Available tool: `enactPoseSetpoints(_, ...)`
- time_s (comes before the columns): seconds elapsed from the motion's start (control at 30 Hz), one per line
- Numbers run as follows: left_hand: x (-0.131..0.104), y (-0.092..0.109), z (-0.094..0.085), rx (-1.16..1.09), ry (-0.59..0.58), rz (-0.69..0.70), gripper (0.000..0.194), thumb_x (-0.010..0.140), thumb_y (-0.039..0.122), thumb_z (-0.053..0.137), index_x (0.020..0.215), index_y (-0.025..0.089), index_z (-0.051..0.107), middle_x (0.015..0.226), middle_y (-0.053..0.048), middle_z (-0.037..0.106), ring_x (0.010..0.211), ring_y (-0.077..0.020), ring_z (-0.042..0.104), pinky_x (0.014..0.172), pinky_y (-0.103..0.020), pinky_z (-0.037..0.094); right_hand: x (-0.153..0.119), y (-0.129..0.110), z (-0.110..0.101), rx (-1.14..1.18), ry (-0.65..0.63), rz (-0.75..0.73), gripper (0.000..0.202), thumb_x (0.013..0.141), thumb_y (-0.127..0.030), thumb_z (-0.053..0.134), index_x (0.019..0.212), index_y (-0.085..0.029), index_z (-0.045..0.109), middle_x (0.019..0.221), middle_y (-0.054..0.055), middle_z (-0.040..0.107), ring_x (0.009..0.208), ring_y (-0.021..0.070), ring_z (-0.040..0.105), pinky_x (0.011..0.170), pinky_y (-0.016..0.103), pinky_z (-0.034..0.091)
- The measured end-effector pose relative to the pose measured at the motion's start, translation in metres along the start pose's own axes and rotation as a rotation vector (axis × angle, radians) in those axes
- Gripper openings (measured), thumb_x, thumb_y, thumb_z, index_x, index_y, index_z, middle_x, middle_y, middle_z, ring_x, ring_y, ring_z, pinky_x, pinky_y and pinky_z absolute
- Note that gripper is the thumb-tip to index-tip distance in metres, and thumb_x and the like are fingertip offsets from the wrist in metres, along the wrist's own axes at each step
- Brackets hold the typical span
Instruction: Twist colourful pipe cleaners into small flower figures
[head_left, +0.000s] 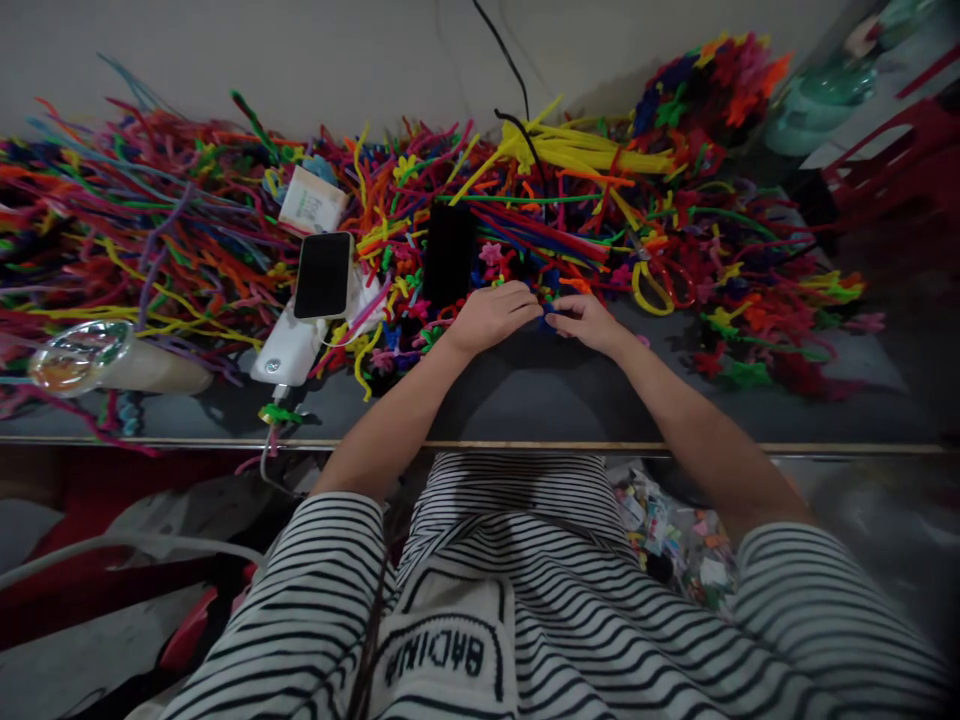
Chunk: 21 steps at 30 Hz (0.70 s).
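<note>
My left hand point(495, 315) and my right hand point(589, 322) meet over the front of the dark table. Between their fingertips is a small blue pipe cleaner piece point(550, 310), pinched from both sides; its shape is partly hidden by the fingers. Just beyond my hands lie small twisted pipe cleaner flowers, among them a pink one point(491, 253). To the right of my right hand rest scissors point(652, 288) with yellow and red handles. A black phone-like slab point(448, 255) stands behind my left hand.
Heaps of loose pipe cleaners point(187, 230) cover the table's back and left. A phone point(323, 275) and a white power bank point(286, 345) with a cable lie left. A lidded drink cup point(120, 360) lies at far left. Finished-looking flowers point(780, 310) pile up right.
</note>
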<state>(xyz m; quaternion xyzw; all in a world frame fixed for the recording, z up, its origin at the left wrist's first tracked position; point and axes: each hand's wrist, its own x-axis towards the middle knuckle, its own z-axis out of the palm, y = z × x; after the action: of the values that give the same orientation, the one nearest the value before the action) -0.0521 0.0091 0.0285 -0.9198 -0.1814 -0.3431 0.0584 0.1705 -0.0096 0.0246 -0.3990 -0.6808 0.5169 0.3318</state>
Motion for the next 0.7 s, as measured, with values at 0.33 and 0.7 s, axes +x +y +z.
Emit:
enactPoseSetpoints(0.33, 0.004, 0.002, 0.0, -0.24, -0.087, -0.217, 0.026, 0.097, 0.036, 0.051, 0.095, 0.021, 0.071, 0.093, -0.009, 0.071, 0.09, -0.0203, 0.064, 0.086, -0.038, 0.05, -0.003, 0.0, -0.002, -0.016, 0.057, -0.038, 0.05, 0.073, -0.067, 0.073, 0.069, -0.02, 0.058, 0.054, -0.004, 0.049, 0.051, 0.0086, 0.041, 0.049, 0.025, 0.032)
enactPoseSetpoints(0.7, 0.021, 0.028, 0.012, -0.493, 0.075, -0.738, 0.02, 0.084, 0.032, 0.064, 0.07, 0.017, 0.062, 0.061, 0.0, 0.05, 0.063, -0.0139, 0.048, 0.067, -0.029, 0.041, -0.011, -0.019, -0.002, -0.499, 0.23, -0.293, 0.027, 0.084, -0.047, 0.066, 0.077, -0.021, 0.063, 0.075, 0.004, 0.057, 0.068, 0.017, 0.051, 0.069, 0.034, 0.041)
